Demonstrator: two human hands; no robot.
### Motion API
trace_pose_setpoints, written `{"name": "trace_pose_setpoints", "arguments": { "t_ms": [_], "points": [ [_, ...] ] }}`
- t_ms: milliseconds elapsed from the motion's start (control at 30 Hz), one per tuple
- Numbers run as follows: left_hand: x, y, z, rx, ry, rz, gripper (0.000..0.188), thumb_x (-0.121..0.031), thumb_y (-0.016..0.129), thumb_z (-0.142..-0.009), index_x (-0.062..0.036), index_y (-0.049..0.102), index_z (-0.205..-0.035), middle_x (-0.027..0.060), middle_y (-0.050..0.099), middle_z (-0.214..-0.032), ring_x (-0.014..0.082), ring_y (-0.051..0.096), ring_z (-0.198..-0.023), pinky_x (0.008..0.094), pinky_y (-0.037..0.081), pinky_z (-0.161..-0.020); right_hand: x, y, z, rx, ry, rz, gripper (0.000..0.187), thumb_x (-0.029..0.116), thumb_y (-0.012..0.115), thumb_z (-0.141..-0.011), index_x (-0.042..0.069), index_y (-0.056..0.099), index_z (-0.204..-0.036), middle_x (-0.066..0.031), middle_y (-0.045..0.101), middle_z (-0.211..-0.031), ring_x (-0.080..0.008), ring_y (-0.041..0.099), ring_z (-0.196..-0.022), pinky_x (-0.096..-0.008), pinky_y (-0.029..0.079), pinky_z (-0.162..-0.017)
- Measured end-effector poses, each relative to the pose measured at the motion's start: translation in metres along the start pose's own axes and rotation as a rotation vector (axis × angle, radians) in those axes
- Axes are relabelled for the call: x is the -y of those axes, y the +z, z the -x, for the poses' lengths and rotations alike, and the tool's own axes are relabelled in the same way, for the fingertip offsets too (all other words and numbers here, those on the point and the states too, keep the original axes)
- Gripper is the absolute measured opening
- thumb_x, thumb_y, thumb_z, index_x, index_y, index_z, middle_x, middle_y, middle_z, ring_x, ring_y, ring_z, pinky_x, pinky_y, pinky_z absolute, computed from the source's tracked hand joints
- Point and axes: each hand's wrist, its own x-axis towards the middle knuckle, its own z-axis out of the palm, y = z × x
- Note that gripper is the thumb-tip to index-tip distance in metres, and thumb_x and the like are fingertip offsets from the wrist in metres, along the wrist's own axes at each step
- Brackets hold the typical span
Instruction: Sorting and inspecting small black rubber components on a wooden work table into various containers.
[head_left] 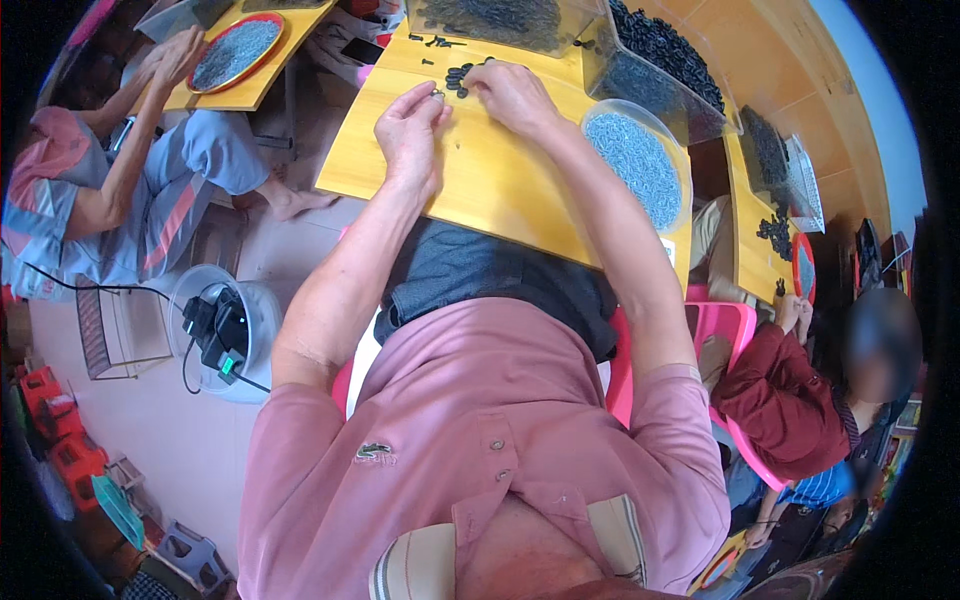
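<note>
**Two hands at a little pile of black parts**

A small pile of black parts (460, 76) lay on the yellow wooden board (500, 190), near its far edge. The right hand (512, 95) rested just beside the pile with its fingers curled down; whether it pinched anything could not be seen. The left hand (410, 135) pinched one tiny part (438, 94) between its fingertips. To the right sat a clear bowl of grey pieces (640, 165). Behind stood clear bins of black parts (650, 60).
</note>
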Motion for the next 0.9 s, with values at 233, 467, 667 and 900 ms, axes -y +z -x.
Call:
{"name": "trace_pose_setpoints", "arguments": {
  "t_ms": [233,467,667,900],
  "points": [
    [0.001,0.001,0.0,0.019,-0.032,0.028,0.03,0.005,0.063,-0.085,0.0084,0.059,-0.115,0.0084,0.063,-0.09,0.0135,0.062,-0.072,0.0221,0.052,-0.069,-0.005,0.007,-0.007,0.13,-0.103,0.14,0.021,0.012,0.058,-0.083,0.006,0.069,-0.099,-0.0133,0.066,-0.098,-0.0334,0.062,-0.097,-0.0432,0.049,-0.085],
    [0.008,0.005,0.01,0.154,-0.14,-0.006,0.028,0.006,0.062,-0.085,0.0095,0.059,-0.113,0.0136,0.065,-0.097,0.016,0.065,-0.078,0.0232,0.053,-0.07,0.004,-0.014,0.031,0.187,0.361,-0.473,0.02,0.016,0.064,-0.085,0.003,0.07,-0.099,-0.0107,0.07,-0.082,-0.0197,0.067,-0.07,-0.0322,0.052,-0.065],
    [0.015,0.01,0.03,0.295,-0.233,-0.044,0.028,0.005,0.06,-0.087,0.0122,0.057,-0.113,0.0171,0.065,-0.1,0.0203,0.068,-0.086,0.0253,0.056,-0.076,0.007,-0.038,0.074,0.123,0.502,-0.957,0.022,0.015,0.066,-0.087,-0.003,0.067,-0.1,-0.0076,0.071,-0.084,-0.0105,0.064,-0.064,-0.0217,0.045,-0.055],
    [0.023,0.015,0.04,0.4,-0.261,-0.205,0.024,0.003,0.061,-0.089,0.0098,0.058,-0.112,0.0186,0.067,-0.1,0.021,0.069,-0.087,0.0264,0.057,-0.08,-0.001,-0.037,0.098,0.058,0.534,-1.077,0.022,0.013,0.062,-0.089,-0.004,0.065,-0.104,-0.0082,0.071,-0.083,-0.0111,0.064,-0.066,-0.0229,0.046,-0.057]
  ]
}}
